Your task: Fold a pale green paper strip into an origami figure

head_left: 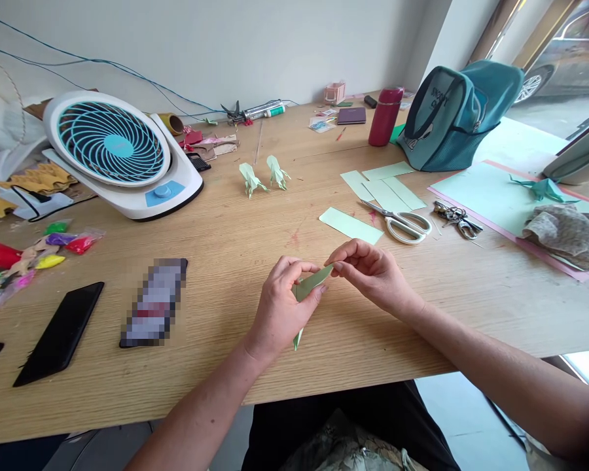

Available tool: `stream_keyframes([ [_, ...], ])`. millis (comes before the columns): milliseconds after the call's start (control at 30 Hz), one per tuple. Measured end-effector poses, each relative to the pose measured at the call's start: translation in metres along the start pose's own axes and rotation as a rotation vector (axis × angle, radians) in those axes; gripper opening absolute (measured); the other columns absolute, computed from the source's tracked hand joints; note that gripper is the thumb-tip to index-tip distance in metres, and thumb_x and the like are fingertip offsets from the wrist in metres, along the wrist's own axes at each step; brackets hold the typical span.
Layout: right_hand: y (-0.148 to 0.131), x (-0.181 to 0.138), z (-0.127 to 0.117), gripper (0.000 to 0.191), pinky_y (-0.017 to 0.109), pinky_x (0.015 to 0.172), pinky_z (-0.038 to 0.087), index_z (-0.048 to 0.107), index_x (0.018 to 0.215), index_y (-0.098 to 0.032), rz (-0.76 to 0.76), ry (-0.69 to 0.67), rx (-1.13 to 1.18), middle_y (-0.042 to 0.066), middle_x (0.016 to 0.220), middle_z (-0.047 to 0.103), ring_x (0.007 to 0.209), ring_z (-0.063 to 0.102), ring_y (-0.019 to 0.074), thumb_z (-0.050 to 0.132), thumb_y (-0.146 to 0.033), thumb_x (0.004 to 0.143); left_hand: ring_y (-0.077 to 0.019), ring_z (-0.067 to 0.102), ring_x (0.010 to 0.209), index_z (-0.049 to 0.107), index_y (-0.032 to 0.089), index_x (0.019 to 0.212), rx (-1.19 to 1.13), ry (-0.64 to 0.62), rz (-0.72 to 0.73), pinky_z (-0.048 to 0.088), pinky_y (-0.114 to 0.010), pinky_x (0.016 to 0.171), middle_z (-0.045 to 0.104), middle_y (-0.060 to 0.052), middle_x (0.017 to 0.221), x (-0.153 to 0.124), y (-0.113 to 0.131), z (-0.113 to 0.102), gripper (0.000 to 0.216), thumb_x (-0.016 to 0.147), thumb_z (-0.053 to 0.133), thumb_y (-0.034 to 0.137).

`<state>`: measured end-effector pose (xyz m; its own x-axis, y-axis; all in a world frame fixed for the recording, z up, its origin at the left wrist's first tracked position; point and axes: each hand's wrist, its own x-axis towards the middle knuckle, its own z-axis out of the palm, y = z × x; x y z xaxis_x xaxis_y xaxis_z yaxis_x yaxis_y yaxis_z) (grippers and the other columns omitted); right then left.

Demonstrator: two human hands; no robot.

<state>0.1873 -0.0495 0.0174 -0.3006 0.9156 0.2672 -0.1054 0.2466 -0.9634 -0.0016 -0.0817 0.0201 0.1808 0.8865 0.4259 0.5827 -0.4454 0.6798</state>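
Observation:
Near the table's front edge, my left hand (285,302) holds a folded piece of light green paper (310,282) between thumb and fingers. A narrow pointed end of the paper hangs below that hand. My right hand (366,269) pinches the upper right tip of the same paper with thumb and forefinger. Beyond the hands stand two folded green paper figures (251,178). A green paper strip (351,224) lies just past my right hand, and several more strips (392,186) lie behind it. Scissors (406,227) with white handles rest beside the strips, partly over them.
A white fan (177,186) stands at the left, with phones (61,333) in front of it. Bags of coloured clay (49,261) lie at the left edge. Keys (456,219), a red bottle (386,118), a teal backpack (451,124) and a grey cloth (562,232) are at the right.

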Motion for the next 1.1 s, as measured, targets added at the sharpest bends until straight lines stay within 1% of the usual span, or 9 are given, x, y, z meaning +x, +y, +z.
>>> stream_keyframes([
  [100,0.000,-0.001,-0.001,0.013,0.032,0.075,0.052,0.064,0.088,-0.020,-0.014,-0.036,0.000,0.003,0.084,0.065,0.079,0.062,0.0149,0.069,-0.031,0.091,-0.0108,0.055,0.066,0.064,0.021,0.093,-0.072,-0.037,-0.084,0.047,-0.025,0.065,0.067,0.001,0.090,0.001,0.001,0.001,0.017,0.081,0.074,0.015],
  [167,0.001,-0.002,-0.001,0.012,0.032,0.075,0.052,0.064,0.090,-0.020,-0.010,-0.061,0.016,0.002,0.085,0.064,0.080,0.061,0.0149,0.068,-0.031,0.091,-0.0094,0.053,0.062,0.062,0.020,0.091,-0.127,-0.053,-0.111,0.045,-0.022,0.061,0.067,0.002,0.082,0.001,0.003,0.002,0.016,0.082,0.073,0.013],
  [233,0.002,-0.003,-0.001,0.012,0.032,0.077,0.052,0.064,0.095,-0.020,0.001,-0.091,0.034,0.002,0.089,0.064,0.082,0.062,0.0148,0.069,-0.031,0.091,-0.0090,0.054,0.062,0.061,0.020,0.090,-0.173,-0.053,-0.110,0.045,-0.021,0.059,0.066,0.003,0.080,0.001,0.004,0.004,0.015,0.082,0.071,0.011],
  [333,0.004,-0.003,0.000,0.016,0.033,0.082,0.053,0.063,0.101,-0.021,0.011,-0.146,0.040,0.003,0.095,0.065,0.086,0.063,0.0150,0.070,-0.030,0.090,-0.0093,0.057,0.064,0.061,0.020,0.091,-0.217,-0.051,-0.113,0.047,-0.021,0.061,0.066,0.002,0.081,0.000,0.005,0.006,0.014,0.084,0.069,0.012],
  [433,0.005,-0.003,0.001,0.016,0.033,0.081,0.053,0.064,0.099,-0.020,0.015,-0.172,-0.007,0.003,0.093,0.066,0.084,0.064,0.0153,0.071,-0.031,0.089,-0.0094,0.058,0.065,0.061,0.019,0.090,-0.239,-0.064,-0.118,0.048,-0.021,0.062,0.065,0.002,0.080,0.000,0.005,0.007,0.010,0.086,0.068,0.014],
  [633,0.005,-0.004,0.000,0.015,0.033,0.077,0.052,0.064,0.094,-0.019,0.003,-0.173,-0.120,0.002,0.088,0.066,0.081,0.063,0.0148,0.069,-0.033,0.090,-0.0091,0.055,0.064,0.061,0.019,0.086,-0.222,-0.062,-0.127,0.045,-0.020,0.060,0.063,0.003,0.075,-0.001,0.003,0.010,0.008,0.087,0.069,0.017],
  [867,0.007,-0.004,0.001,0.019,0.030,0.068,0.049,0.064,0.086,-0.019,0.000,-0.141,-0.096,0.001,0.079,0.065,0.074,0.062,0.0141,0.072,-0.037,0.088,-0.0086,0.053,0.062,0.061,0.019,0.083,-0.212,-0.050,-0.118,0.043,-0.020,0.059,0.060,0.004,0.072,-0.002,0.000,0.012,0.010,0.087,0.070,0.019],
  [1000,0.007,-0.003,0.001,0.024,0.031,0.065,0.047,0.064,0.081,-0.020,-0.039,-0.112,-0.149,0.002,0.077,0.063,0.072,0.059,0.0145,0.070,-0.041,0.089,-0.0094,0.054,0.062,0.061,0.019,0.082,-0.217,-0.064,-0.120,0.044,-0.021,0.059,0.061,0.003,0.072,-0.002,-0.002,0.013,0.010,0.086,0.069,0.017],
  [1100,0.006,-0.003,0.000,0.024,0.031,0.064,0.047,0.065,0.080,-0.020,-0.069,-0.090,-0.192,0.002,0.078,0.062,0.072,0.058,0.0145,0.068,-0.041,0.091,-0.0105,0.059,0.064,0.063,0.020,0.087,-0.230,-0.108,-0.125,0.048,-0.022,0.061,0.066,0.002,0.076,0.000,-0.004,0.009,0.008,0.085,0.070,0.016],
])
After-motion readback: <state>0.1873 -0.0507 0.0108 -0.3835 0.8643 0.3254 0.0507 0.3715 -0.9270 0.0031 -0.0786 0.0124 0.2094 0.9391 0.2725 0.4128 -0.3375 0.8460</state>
